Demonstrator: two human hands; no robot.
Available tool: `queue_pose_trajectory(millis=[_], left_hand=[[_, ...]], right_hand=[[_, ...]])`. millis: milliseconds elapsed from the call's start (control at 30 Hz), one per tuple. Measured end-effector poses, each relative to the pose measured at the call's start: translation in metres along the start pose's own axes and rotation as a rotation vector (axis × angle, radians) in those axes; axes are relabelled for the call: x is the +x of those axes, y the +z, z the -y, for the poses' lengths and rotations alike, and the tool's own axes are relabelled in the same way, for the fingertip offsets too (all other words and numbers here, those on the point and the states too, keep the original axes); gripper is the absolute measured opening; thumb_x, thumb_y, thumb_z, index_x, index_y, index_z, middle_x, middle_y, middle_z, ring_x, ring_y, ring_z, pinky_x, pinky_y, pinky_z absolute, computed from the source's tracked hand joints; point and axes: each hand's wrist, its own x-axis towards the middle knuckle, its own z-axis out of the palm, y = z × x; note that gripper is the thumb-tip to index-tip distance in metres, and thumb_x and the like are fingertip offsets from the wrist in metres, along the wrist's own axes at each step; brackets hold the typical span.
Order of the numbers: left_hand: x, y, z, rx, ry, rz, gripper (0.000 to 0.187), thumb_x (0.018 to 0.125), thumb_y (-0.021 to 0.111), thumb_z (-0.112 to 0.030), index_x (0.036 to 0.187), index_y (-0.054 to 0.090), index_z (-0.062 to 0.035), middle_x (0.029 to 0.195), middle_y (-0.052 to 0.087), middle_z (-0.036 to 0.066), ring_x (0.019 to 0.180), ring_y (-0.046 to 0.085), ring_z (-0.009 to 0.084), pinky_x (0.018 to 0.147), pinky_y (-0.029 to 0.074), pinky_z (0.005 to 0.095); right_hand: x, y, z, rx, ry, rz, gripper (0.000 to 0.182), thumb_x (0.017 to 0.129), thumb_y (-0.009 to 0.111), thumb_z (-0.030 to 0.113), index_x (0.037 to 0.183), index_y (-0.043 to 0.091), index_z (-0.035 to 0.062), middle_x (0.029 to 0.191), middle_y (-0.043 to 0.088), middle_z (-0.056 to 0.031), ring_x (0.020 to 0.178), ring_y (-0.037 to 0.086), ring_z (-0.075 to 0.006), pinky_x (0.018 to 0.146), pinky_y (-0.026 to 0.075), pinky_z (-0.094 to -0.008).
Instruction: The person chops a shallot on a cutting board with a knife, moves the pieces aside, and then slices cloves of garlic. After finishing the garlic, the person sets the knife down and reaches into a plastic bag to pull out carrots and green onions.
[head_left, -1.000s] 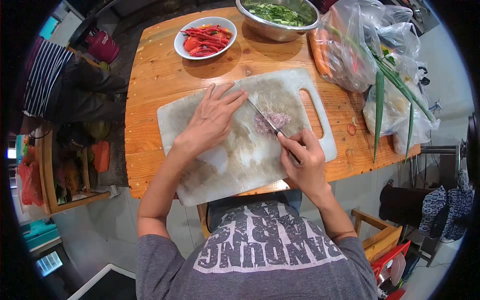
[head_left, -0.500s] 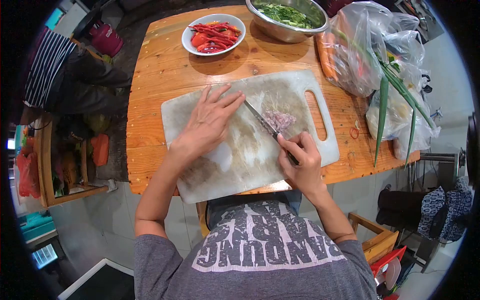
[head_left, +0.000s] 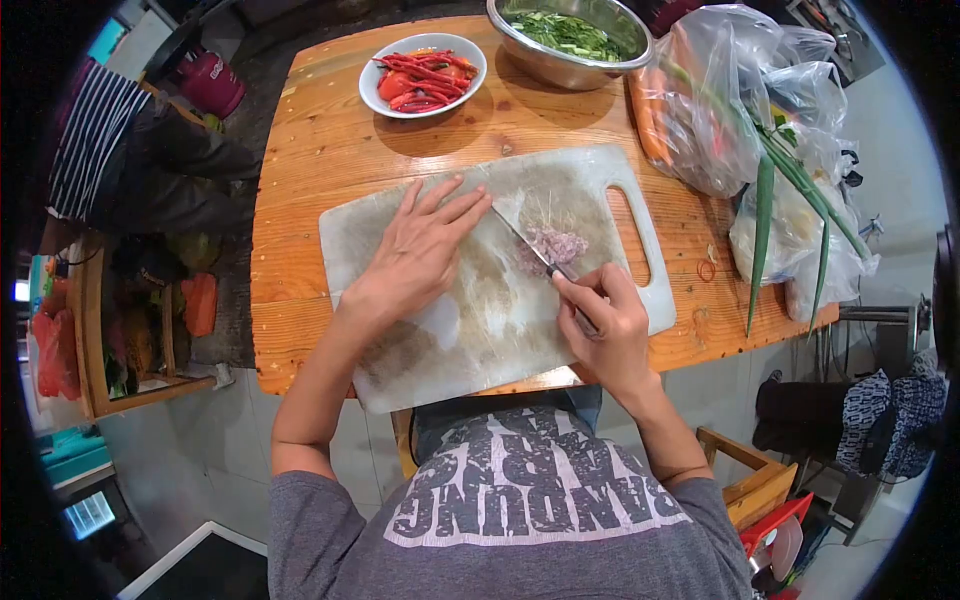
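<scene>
My right hand (head_left: 608, 322) is wrapped round the black handle of a kitchen knife (head_left: 524, 239). Its blade slants up and left across the cutting board (head_left: 500, 365), along the left edge of a small pile of finely chopped, pale purple bits that look like shallot (head_left: 562, 246). My left hand (head_left: 424, 246) lies open, palm down over the board's left half, fingers spread. The fingertips on that side are close to the knife's tip. The worn, whitish board has a long handle slot at its right end and lies tilted on the wooden table (head_left: 290, 290).
Behind the board stand a white bowl (head_left: 370, 92) of red chillies and tomatoes and a steel bowl (head_left: 560, 68) of cut greens. Plastic bags (head_left: 725, 120) with carrots and green onions (head_left: 765, 235) fill the right side. A rubber band (head_left: 707, 270) lies nearby. Another person (head_left: 100, 150) stands at left.
The knife blade has turned slightly and now lies against the chopped pile's left edge. My left hand stays almost in place.
</scene>
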Motion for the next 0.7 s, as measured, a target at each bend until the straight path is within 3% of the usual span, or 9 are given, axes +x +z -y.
queue_pose_trajectory(millis=[700], left_hand=[[0.0,0.003,-0.002,-0.072,0.02,0.046,0.071,0.083,0.049,0.004,0.152,0.043,-0.0084,0.155,0.045,0.009,0.148,0.033,0.0332,0.125,0.016,0.0551]], right_hand=[[-0.001,-0.014,-0.01,0.009,0.009,0.043,0.037,0.074,0.073,-0.008,0.11,0.073,0.0017,0.086,0.056,-0.0114,0.078,0.058,-0.0273,0.069,0.049,-0.0379]])
